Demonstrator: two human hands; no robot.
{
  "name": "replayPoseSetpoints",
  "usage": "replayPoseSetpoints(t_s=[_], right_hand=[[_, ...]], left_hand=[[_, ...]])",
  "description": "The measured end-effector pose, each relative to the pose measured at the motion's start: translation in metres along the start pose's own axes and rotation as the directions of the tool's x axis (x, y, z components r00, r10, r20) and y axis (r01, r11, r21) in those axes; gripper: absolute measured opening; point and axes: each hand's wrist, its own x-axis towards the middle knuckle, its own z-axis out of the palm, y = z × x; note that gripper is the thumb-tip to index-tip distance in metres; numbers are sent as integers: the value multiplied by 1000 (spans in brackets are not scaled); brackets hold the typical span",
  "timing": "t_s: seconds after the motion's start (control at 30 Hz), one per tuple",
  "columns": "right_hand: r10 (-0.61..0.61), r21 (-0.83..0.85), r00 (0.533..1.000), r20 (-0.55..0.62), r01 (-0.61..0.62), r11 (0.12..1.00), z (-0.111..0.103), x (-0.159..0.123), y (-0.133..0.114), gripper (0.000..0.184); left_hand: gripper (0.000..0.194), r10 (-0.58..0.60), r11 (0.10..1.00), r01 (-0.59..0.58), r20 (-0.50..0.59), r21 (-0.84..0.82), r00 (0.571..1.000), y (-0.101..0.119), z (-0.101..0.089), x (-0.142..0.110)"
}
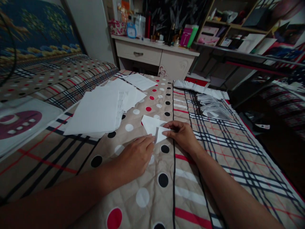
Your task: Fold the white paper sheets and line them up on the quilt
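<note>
A small white sheet of paper [150,123], partly folded, lies on the bedspread in front of me. My right hand [183,135] pinches its right side between thumb and fingers, where a folded flap stands slightly raised. My left hand [137,156] is closed, its fingertips pressed together at the paper's near left edge; the thumb is mostly hidden under the hand. To the left is a spread pile of white sheets [95,109], some with print showing along the edge. Another small stack of white paper [141,82] sits beyond it.
On the right lie a stack of folded papers [212,106] and a long white strip [200,89]. A plastic-covered item with a purple oval [20,122] rests at far left. Behind the polka-dot and plaid bedspread [152,206] stand a dresser [140,52] and shelves [235,28].
</note>
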Motion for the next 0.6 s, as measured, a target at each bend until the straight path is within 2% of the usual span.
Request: replayPoseSetpoints(t_s=[0.07, 0.27, 0.43, 0.6], right_hand=[[-2, -29, 1000, -23, 1, 1000, -1, 3, 2, 32], [15, -229, 1000, 1, -15, 973, -2, 6, -3, 24], [31, -360, 999, -8, -32, 933, -2, 7, -12, 23], [72, -515, 997, -27, -76, 854, 3, 8, -26, 15]], left_hand=[[31, 0, 1000, -1, 15, 4, 1000, 0, -1, 0], [27, -40, 999, 41, 65, -7, 997, 2, -3, 0], [35, 11, 1000, -11, 61, 6, 998, 1, -4, 0], [32, 39, 998, -42, 79, 38, 996, 2, -7, 1]])
